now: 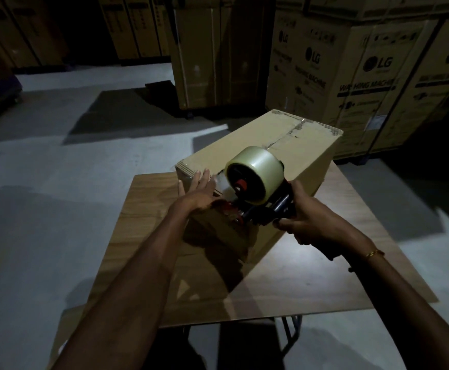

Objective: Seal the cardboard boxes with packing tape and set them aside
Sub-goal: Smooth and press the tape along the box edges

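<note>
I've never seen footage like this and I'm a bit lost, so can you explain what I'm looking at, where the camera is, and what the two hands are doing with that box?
There is no machine here: a person wears a camera on the head, so the one picture looks forward and down along both arms. A cardboard box sits on a small wooden table in a dim warehouse. The right hand grips the handle of a tape dispenser that carries a roll of clear tape, its front end against the box's near end. The left hand lies flat, fingers straight, on the box's near edge beside the tape. Tape already shows along the top seam. Behind stand big printed appliance cartons.
</note>
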`<state>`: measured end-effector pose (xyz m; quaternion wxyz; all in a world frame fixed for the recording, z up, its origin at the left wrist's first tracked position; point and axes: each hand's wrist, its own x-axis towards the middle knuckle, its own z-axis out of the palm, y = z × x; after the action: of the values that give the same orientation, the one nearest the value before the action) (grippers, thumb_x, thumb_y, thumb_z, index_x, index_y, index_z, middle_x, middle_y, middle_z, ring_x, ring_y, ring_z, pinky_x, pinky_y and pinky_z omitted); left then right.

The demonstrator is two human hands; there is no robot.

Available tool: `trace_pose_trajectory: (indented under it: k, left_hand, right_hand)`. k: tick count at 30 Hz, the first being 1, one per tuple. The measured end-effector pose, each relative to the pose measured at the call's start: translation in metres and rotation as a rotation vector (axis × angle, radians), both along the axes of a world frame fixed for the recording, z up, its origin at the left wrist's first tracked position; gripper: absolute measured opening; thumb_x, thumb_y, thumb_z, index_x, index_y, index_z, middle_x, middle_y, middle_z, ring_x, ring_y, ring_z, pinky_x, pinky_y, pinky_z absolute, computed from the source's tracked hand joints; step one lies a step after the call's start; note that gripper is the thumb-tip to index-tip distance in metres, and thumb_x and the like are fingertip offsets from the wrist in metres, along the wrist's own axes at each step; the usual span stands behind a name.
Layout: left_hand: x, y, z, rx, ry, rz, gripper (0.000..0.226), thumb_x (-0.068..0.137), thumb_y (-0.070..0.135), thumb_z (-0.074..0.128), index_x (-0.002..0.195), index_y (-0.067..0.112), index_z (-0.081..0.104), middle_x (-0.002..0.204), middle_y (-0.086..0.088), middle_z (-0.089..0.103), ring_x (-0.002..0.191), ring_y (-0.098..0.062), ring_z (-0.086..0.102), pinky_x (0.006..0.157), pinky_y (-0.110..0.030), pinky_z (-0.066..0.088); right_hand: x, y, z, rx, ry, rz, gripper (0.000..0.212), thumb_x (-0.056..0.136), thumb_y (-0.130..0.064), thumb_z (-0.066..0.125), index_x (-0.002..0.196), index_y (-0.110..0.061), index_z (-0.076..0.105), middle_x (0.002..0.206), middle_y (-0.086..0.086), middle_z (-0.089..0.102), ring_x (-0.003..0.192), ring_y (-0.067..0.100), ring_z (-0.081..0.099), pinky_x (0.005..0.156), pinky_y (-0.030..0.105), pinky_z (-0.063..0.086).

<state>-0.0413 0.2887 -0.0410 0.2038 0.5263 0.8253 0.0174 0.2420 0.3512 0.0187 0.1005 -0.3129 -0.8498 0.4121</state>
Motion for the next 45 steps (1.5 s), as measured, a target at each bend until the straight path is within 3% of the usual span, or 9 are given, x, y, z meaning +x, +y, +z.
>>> trace_pose_trajectory:
  k: [6,13,20,23,26,29,35,40,45]
  left_hand:
    - [0.004,0.001,0.002,0.012,-0.006,0.04,0.107,0.078,0.087,0.024,0.162,0.028,-0.007,0.166,0.005,-0.026,0.152,-0.018,-0.025,0.118,-0.063,-0.017]
    - [0.003,0.002,-0.002,0.036,-0.02,0.038,0.112,0.073,0.091,0.023,0.162,0.029,-0.005,0.166,0.004,-0.026,0.152,-0.018,-0.026,0.116,-0.065,-0.018]
    - [0.005,-0.001,0.0,0.062,-0.03,0.043,0.102,0.085,0.085,0.03,0.162,0.028,-0.003,0.166,0.004,-0.024,0.151,-0.019,-0.028,0.117,-0.063,-0.019]
    - [0.013,0.001,0.01,0.034,0.07,0.056,0.096,0.09,0.081,0.032,0.163,0.024,0.005,0.169,0.001,-0.016,0.151,-0.027,-0.028,0.115,-0.061,-0.022]
    - [0.037,0.006,0.024,0.086,0.114,-0.073,0.071,0.103,0.052,0.045,0.161,0.017,0.02,0.17,-0.006,0.0,0.154,-0.031,-0.016,0.12,-0.057,-0.013]
    - [0.068,0.006,0.018,0.117,-0.094,-0.146,0.069,0.105,0.026,0.051,0.161,0.016,0.012,0.17,-0.01,-0.006,0.154,-0.028,-0.019,0.122,-0.044,-0.012]
    - [0.062,0.012,-0.01,0.144,-0.202,-0.05,0.076,0.101,0.043,0.055,0.162,0.025,0.012,0.167,-0.002,-0.019,0.15,-0.035,-0.029,0.123,-0.049,-0.012]
    - [0.06,0.014,-0.007,0.031,-0.041,-0.153,0.073,0.106,0.041,0.045,0.161,0.023,0.001,0.168,-0.011,-0.017,0.151,-0.032,-0.027,0.121,-0.047,-0.013]
    - [0.065,0.022,-0.015,0.071,0.142,-0.18,0.073,0.104,0.032,0.05,0.162,0.027,0.006,0.171,0.0,-0.005,0.155,-0.023,-0.017,0.121,-0.054,-0.014]
  right_hand:
    - [0.036,-0.001,0.0,-0.171,0.013,-0.046,0.06,0.094,-0.01,0.069,0.134,-0.03,0.03,0.097,0.02,0.062,0.057,0.018,0.054,0.053,0.033,0.048]
    - [0.045,-0.003,0.001,-0.272,-0.01,-0.084,0.054,0.095,-0.01,0.068,0.128,-0.032,0.033,0.096,0.022,0.058,0.058,0.02,0.052,0.056,0.035,0.047]
    - [0.038,-0.002,0.011,-0.197,-0.111,-0.071,0.05,0.095,-0.013,0.069,0.125,-0.022,0.031,0.088,0.02,0.058,0.057,0.02,0.055,0.054,0.035,0.049]
    - [0.037,-0.004,0.013,-0.174,-0.124,-0.073,0.051,0.095,-0.013,0.069,0.126,-0.022,0.03,0.087,0.02,0.058,0.056,0.019,0.055,0.052,0.034,0.049]
    - [0.037,-0.006,0.014,-0.163,-0.133,-0.078,0.052,0.095,-0.013,0.069,0.128,-0.021,0.029,0.087,0.02,0.058,0.056,0.019,0.055,0.053,0.034,0.05]
    - [0.038,-0.009,0.014,-0.167,-0.136,-0.081,0.054,0.096,-0.012,0.068,0.13,-0.021,0.028,0.089,0.019,0.059,0.058,0.019,0.056,0.055,0.034,0.05]
    - [0.037,-0.017,0.016,-0.125,-0.142,-0.096,0.053,0.096,-0.014,0.067,0.131,-0.019,0.027,0.088,0.017,0.061,0.06,0.02,0.059,0.054,0.031,0.052]
    - [0.036,-0.019,0.014,-0.064,-0.162,-0.126,0.049,0.094,-0.019,0.07,0.122,-0.019,0.031,0.082,0.014,0.063,0.057,0.02,0.061,0.051,0.032,0.053]
    - [0.036,-0.021,0.016,-0.052,-0.228,-0.111,0.05,0.095,-0.02,0.071,0.122,-0.019,0.03,0.085,0.014,0.064,0.058,0.02,0.062,0.05,0.03,0.052]
